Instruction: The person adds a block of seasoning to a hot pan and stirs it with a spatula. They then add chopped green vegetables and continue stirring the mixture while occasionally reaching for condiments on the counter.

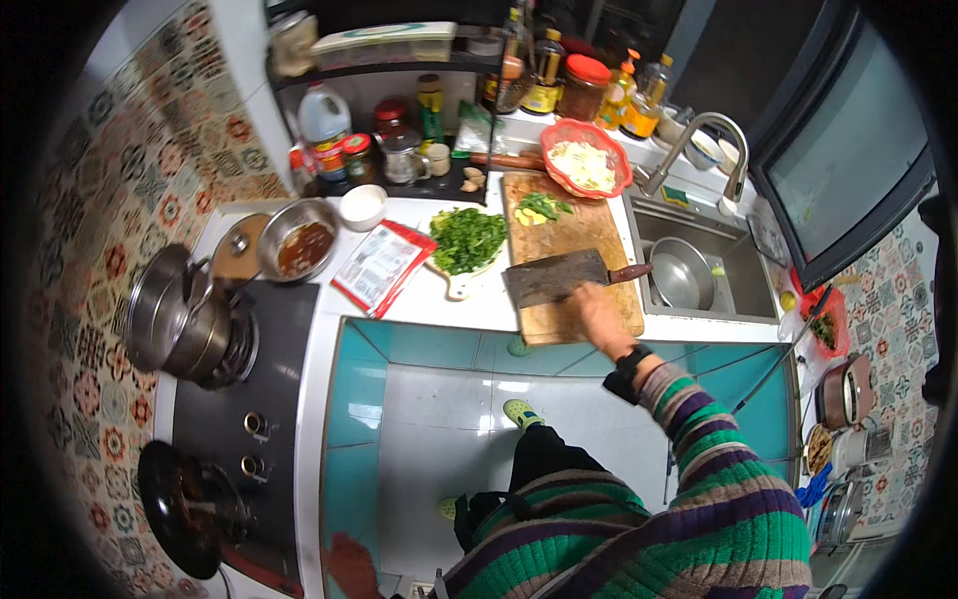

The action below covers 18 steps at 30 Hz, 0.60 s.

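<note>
My right hand, blurred, reaches over the wooden cutting board, at the near edge of a cleaver lying flat across it. Whether the fingers touch the blade cannot be told. The cleaver's wooden handle points right, towards the sink. Sliced ginger and green scallion pieces lie on the board's far part. Left of the board, chopped green herbs fill a white plate. My left hand is low at the left, by the cabinet front near the stove, blurred, with nothing visible in it.
A red basket of pale shreds overlaps the board's far corner. The sink holds a metal bowl. A red-and-white packet and a steel bowl of brown sauce stand left. A steel pot and black wok sit on the stove.
</note>
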### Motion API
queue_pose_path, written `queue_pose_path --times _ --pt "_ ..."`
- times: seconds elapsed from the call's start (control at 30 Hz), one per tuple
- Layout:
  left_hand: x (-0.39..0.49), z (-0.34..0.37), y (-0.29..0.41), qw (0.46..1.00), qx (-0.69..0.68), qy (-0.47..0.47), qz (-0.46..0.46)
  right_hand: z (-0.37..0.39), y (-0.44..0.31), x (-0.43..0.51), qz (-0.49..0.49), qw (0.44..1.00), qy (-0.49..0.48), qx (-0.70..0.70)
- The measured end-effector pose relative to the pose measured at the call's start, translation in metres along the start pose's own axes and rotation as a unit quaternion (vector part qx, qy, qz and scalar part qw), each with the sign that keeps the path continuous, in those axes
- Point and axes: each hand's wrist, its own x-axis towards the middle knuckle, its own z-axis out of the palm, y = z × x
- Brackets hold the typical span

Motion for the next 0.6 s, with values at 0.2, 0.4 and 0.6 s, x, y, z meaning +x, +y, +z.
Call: queue_pose_path --times 0.2,0.4,0.6 --pt "0.174 0.103 -0.175 0.838 0.496 0.14 0.178 0.043 0.139 0.032 -0.029 0.996 -0.07 0.053" --pt "0.365 0.233 -0.304 0.688 0.704 -0.022 0.173 0.018 0.162 0.025 -0.167 0.976 0.0 0.141" --pt "0.525 0.266 -0.376 0.381 0.864 -0.146 0.297 -0.018 0.169 -0.03 0.231 0.79 -0.077 0.563"
